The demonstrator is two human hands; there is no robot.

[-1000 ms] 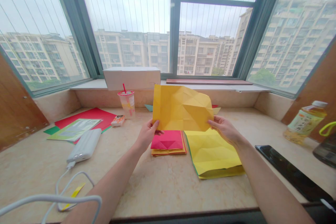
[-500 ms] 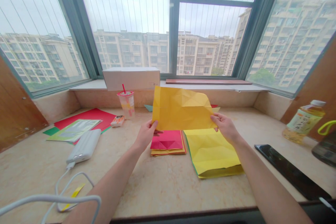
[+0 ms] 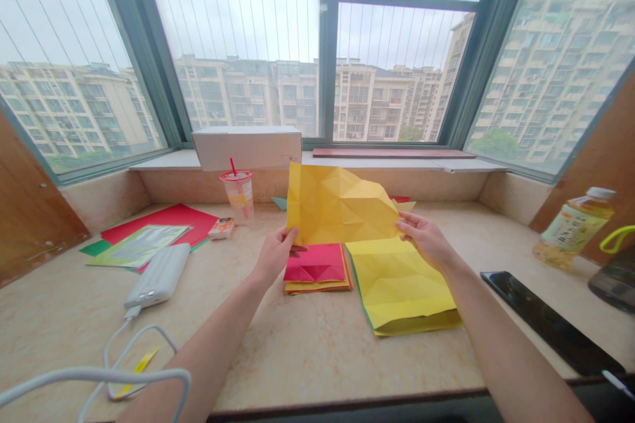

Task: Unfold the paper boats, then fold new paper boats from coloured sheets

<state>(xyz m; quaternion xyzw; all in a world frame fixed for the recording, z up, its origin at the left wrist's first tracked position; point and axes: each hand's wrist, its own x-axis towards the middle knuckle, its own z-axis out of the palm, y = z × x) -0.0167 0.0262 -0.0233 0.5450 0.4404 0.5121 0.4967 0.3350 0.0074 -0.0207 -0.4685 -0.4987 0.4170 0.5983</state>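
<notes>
I hold a creased yellow paper sheet upright above the marble counter. My left hand pinches its lower left corner. My right hand grips its lower right edge. Below the sheet lies a folded pink-red paper piece on a small stack of orange sheets. To its right rests a larger stack of creased yellow paper with a green edge showing.
A plastic cup with a red straw and a white box stand at the back. Red and green sheets, a white power bank with cable lie left. A phone and a tea bottle sit right.
The yellow sheet's upper right part has curled down and its right edge has drawn inward. My right hand shifted slightly left and up. The left hand barely moved.
</notes>
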